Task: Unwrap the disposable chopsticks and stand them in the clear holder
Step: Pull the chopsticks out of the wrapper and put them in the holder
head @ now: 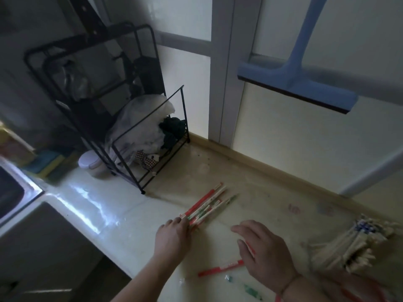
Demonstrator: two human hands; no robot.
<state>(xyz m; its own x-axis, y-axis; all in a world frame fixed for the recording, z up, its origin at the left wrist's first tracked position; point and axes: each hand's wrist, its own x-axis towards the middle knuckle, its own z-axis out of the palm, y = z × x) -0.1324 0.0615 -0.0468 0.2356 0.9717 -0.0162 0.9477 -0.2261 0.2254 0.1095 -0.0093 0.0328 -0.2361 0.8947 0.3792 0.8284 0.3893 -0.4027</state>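
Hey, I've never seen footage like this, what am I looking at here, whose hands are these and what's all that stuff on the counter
This is one picture from a camera worn on a person's head, looking forward and down, so the two bare hands are the wearer's own; there is no machine. The left hand touches the near end of a pile of wrapped chopsticks in red, white and green sleeves on the pale countertop. The right hand rests over a red wrapper; whether it grips anything I cannot tell. At far right lies a bundle of bare wooden chopsticks. Behind stand a black wire rack stuffed with bags and a blue squeegee hanging near the window. A sink edge shows left.
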